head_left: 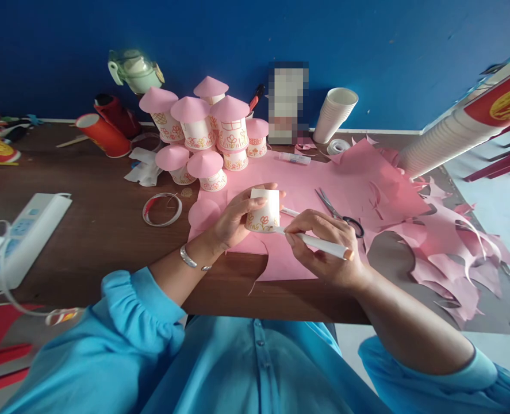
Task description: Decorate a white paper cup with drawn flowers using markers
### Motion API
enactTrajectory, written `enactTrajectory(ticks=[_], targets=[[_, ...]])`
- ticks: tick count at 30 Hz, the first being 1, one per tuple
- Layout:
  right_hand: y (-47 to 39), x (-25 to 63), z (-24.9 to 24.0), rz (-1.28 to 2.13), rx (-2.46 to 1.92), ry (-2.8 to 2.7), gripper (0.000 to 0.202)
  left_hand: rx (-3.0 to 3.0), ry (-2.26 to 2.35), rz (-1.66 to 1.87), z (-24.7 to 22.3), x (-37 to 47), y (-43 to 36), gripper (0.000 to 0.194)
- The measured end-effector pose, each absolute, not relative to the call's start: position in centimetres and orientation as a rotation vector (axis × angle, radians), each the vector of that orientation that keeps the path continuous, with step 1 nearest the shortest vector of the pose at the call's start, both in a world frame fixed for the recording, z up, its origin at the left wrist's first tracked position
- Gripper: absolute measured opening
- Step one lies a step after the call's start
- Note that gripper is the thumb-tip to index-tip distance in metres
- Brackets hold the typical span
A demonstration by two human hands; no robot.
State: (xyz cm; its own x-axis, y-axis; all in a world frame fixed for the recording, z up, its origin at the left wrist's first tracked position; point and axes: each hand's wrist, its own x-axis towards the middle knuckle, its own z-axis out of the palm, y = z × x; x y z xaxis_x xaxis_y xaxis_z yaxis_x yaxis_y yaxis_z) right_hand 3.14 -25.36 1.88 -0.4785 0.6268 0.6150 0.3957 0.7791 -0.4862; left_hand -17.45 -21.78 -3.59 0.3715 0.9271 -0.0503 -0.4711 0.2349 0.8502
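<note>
My left hand (236, 215) is wrapped round a white paper cup (265, 208) turned upside down, with flowers and grass drawn along its lower edge. Between the fingers of my right hand (327, 241) is a white marker (319, 244) with an orange-brown end, its tip at the cup's lower right edge. A second slim white thing, perhaps a pen cap (290, 212), shows beside the right fingers. Scissors (338, 211) lie partly spread just beyond the right hand. Behind the cup stand several decorated paper cups with pink cone roofs (205, 164), some stacked on others.
Pink paper (293, 267) and scraps (448, 253) cover the middle and right of the table. A stack of white cups (336, 115) stands by the blue wall; a longer stack (444, 144) leans at right. A tape roll (162, 209) and power strip (30, 236) lie left.
</note>
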Motion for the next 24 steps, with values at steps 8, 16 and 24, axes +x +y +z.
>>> enactTrajectory(ticks=[8, 16, 24], targets=[[-25.33, 3.23, 1.97, 0.355, -0.768, -2.143, 0.013, 0.865, 0.65, 1.055, -3.54, -17.46, -21.79, 0.047], [-25.3, 3.31, 2.26, 0.374, -0.767, -2.181, 0.014, 0.857, 0.636, 1.053, -3.53, -17.49, -21.83, 0.046], [-25.29, 3.19, 2.26, 0.401, -0.753, -2.143, 0.015, 0.855, 0.631, 1.054, -3.51, -17.49, -21.81, 0.046]])
